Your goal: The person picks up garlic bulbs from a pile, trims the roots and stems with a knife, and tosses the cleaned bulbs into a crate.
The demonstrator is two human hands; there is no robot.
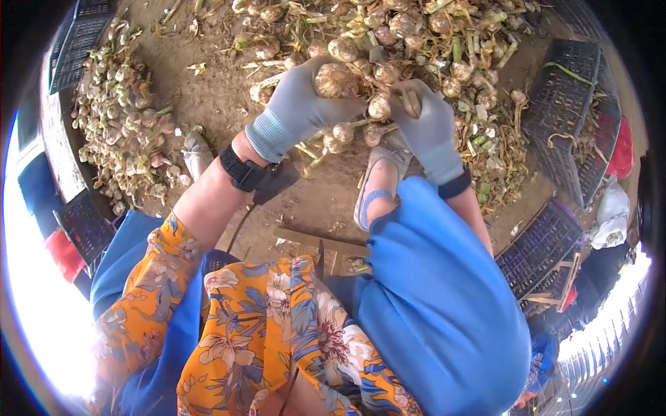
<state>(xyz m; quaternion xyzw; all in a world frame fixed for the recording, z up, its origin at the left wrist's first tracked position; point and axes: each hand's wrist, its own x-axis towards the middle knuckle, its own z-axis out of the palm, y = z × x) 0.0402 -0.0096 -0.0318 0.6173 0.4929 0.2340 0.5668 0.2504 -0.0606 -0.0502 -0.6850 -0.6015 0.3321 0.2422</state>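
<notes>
My left hand (297, 107), in a grey work glove, is closed around a large garlic bulb (336, 81) with brownish outer skin. My right hand (427, 128), gloved too, is just to the right with its fingers drawn together. Something brownish shows at its fingertips, but I cannot make out whether it is a held thing or soiled glove. A smaller garlic bulb (379, 107) lies between the two hands. Beyond them spreads a heap of garlic (402, 26) with dry stems and leaves.
Another garlic pile (125, 114) lies on the ground at left. Black plastic crates (565, 87) stand at right, with another crate (538, 246) lower down and one (83, 225) at far left. A white sack (612, 215) sits at the right edge. My shoe (381, 173) is below the hands.
</notes>
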